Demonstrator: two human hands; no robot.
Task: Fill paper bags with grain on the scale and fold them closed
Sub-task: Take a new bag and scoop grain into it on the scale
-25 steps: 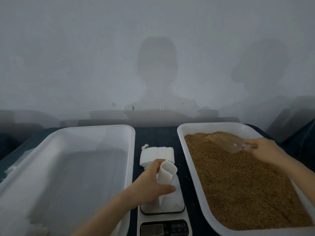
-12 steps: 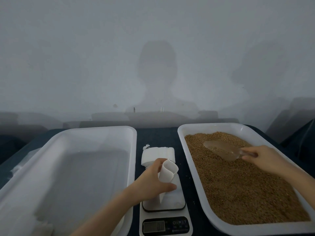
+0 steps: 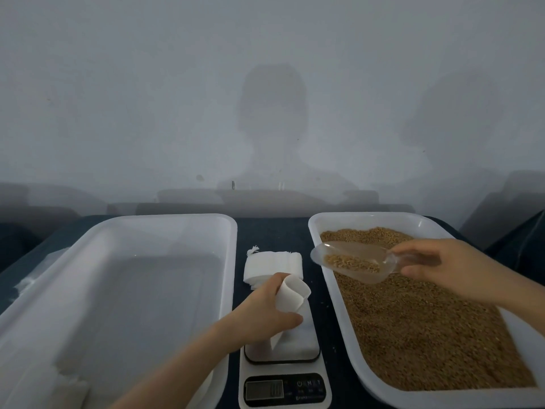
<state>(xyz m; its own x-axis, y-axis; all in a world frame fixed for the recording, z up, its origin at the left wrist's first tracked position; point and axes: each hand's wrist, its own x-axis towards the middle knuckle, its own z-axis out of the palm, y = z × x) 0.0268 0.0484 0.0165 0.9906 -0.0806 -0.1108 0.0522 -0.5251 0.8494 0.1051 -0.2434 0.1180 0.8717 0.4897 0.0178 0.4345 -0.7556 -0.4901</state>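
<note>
Fingers [image 3: 290, 319] round one bag [image 3: 292, 293], one scoop [image 3: 349, 261]; two tubs [image 3: 147, 218] [image 3: 368, 215].

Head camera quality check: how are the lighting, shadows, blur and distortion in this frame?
Head view: dim, hazy light, with a soft head-and-shoulders shadow on the wall. Head view: the right hand and scoop look slightly motion-soft, the paper bag in the left hand sharper; the scale display is unreadable. Head view: wide-angle bowing curves the tray rims.

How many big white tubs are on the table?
2. The left tub sits left of the scale; the right tub, on its other side, holds grain. No others seem hidden.
</note>
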